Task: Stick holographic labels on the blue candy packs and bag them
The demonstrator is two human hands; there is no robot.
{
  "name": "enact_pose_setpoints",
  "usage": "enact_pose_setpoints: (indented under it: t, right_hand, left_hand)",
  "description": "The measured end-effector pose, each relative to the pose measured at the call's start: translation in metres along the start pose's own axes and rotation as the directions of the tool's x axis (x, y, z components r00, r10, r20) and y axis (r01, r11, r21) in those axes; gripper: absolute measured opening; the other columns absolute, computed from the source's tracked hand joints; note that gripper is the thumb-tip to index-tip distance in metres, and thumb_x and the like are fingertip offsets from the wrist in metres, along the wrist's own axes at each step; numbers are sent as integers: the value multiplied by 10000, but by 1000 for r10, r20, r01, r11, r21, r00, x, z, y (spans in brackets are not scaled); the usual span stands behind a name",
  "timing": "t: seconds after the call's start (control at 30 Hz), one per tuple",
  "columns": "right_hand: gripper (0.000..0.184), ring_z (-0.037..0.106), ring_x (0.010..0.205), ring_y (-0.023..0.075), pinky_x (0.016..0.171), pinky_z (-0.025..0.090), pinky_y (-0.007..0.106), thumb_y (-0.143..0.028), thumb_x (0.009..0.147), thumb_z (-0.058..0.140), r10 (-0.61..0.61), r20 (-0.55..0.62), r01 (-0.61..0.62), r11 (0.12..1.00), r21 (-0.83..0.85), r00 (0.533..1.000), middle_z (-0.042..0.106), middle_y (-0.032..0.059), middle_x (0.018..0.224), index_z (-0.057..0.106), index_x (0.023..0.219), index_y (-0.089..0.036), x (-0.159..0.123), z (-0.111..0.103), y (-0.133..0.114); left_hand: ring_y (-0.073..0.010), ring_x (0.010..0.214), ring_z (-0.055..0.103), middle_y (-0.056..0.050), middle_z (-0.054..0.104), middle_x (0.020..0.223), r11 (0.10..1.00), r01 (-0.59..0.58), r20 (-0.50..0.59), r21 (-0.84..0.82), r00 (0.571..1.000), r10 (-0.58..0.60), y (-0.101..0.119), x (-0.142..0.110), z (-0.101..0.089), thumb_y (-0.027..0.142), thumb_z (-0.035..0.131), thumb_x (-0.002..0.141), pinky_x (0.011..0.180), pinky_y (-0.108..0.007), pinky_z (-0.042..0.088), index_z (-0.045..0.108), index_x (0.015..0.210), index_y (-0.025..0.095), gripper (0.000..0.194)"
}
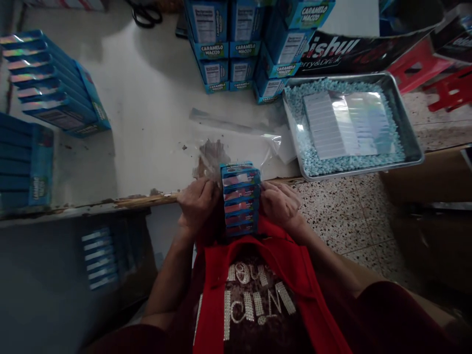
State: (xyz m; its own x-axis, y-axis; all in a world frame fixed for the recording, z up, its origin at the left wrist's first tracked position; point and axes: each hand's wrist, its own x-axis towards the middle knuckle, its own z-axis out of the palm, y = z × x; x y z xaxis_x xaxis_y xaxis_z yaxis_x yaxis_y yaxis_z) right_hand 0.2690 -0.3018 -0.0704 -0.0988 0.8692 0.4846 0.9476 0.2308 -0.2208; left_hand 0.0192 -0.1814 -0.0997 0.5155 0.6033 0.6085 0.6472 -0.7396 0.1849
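A stack of several small blue candy boxes [240, 199] stands between my two hands, at the table's front edge and against my red top. My left hand [198, 202] presses the stack's left side with its fingers curled. My right hand [280, 204] presses the right side the same way. A crumpled clear plastic wrap [212, 155] lies on the white table [147, 98] just behind the stack.
A metal tray [409, 130] of pale blue candies with a flat clear packet on top sits at the right. Stacked blue "Caramelo Macizo" cartons [243, 44] stand at the back, more blue boxes [55, 83] at the left. Scissors [145, 14] lie at the far edge.
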Motion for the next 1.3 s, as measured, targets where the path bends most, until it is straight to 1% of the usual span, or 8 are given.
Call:
enact_pose_setpoints:
  t: [0.1,0.27,0.53,0.7,0.87,1.03,1.2,1.3]
  right_hand:
    - [244,730,928,181,836,511,327,-175,1074,504,-30,69,30,1000,0,997,837,34,1080,659,911,-268,-3,-5,-8]
    - [311,640,833,192,803,442,330,-113,1084,428,-16,129,20,999,-35,991,776,43,899,665,927,-239,10,-5,-13]
    - [203,709,857,203,822,492,308,-251,1041,557,218,78,-227,964,136,973,796,46,878,756,1076,-230,6,21,-1]
    - [172,763,840,164,811,545,260,-281,1050,601,436,102,-441,817,370,894,832,29,964,764,1061,-227,1,30,-10]
    - [220,759,1040,188,954,543,303,-207,1070,536,234,103,-256,898,358,967,836,81,1125,749,1018,-222,2,28,-4]
    - [240,762,1041,199,971,552,332,-238,1088,542,64,136,-101,953,287,989,842,76,1150,775,1030,-240,-10,12,0]
    - [330,764,968,187,901,530,312,-258,1124,469,64,79,-78,979,189,995,849,73,1072,793,1076,-219,-19,4,1]
    - [406,717,825,185,790,476,324,-263,1135,423,116,123,-126,989,76,986,825,63,887,778,944,-211,-24,5,7]
  left_hand:
    - [-167,648,612,-49,726,817,998,-60,14,-28,998,61,-1,-10,4,196,593,1051,611,-337,375,634,793,225,263]
    - [-171,723,689,-76,778,928,993,24,39,-114,999,-20,-2,-14,14,281,551,1082,656,-306,460,683,860,222,266]
    - [-223,919,788,-139,820,1145,983,-42,35,-177,998,49,2,-15,2,263,584,1058,767,-322,573,764,1011,213,193]
    - [-209,910,788,-125,829,1053,984,-75,93,-161,992,91,2,-23,-6,243,567,1067,766,-286,575,768,1010,211,211]
    - [-190,829,762,-102,807,944,984,-37,88,-177,995,53,2,-27,-2,240,577,1046,725,-274,557,711,851,216,238]
    - [-186,724,688,-74,730,803,991,26,100,-129,995,-13,6,-29,0,226,562,1026,668,-297,492,577,730,236,297]
    - [-197,737,677,-78,699,798,992,-13,132,-128,991,30,19,-21,-2,196,512,1039,683,-309,475,577,764,230,285]
    - [-202,725,669,-94,707,825,991,-52,195,-123,978,75,31,-16,-5,226,491,1069,650,-319,441,625,828,213,276]
